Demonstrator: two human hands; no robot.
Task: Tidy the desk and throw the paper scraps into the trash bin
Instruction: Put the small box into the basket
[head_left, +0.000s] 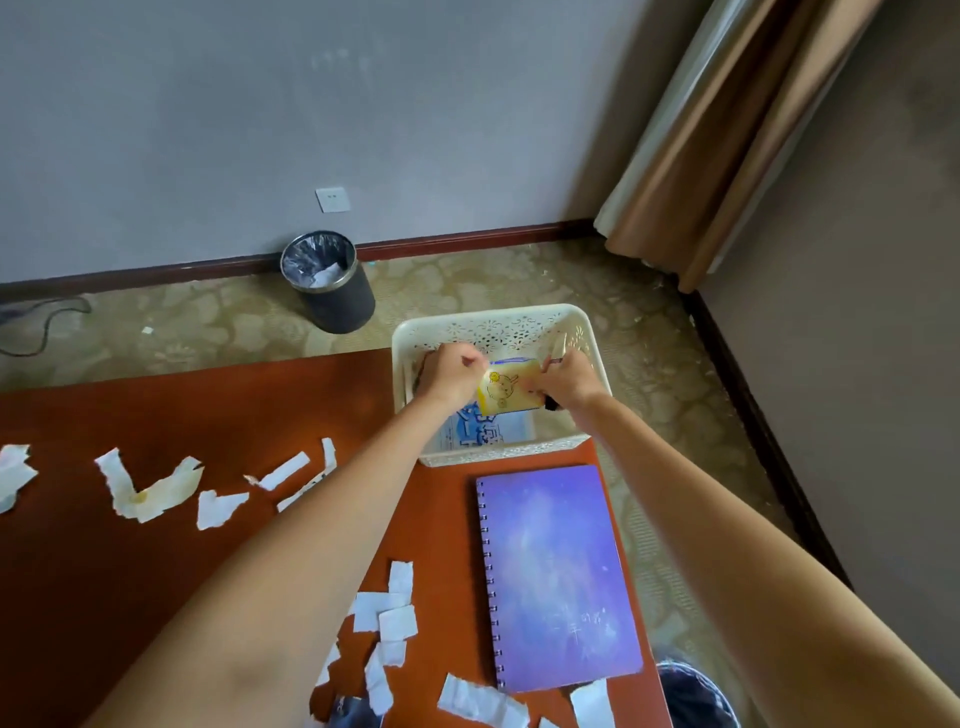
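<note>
Head camera saw paper scraps (397, 623) lying on the desk (78, 571) beside a purple spiral notebook (558, 577). Farther on, the left hand (449, 376) and right hand (569, 382) both gripped a yellow notepad (506, 389) inside the white basket (493, 325). The trash bin (327, 280) stood by the wall.

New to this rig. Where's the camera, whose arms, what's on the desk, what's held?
No robot: these are a person's bare arms, filmed by one wide-angle camera on their head, looking down. The left hand and right hand grip a yellow notepad in a white basket at the far edge of the desk; a blue-and-white booklet lies in it too. On the desk: a purple spiral notebook and torn paper scraps. The trash bin stands on the floor by the wall.
</note>
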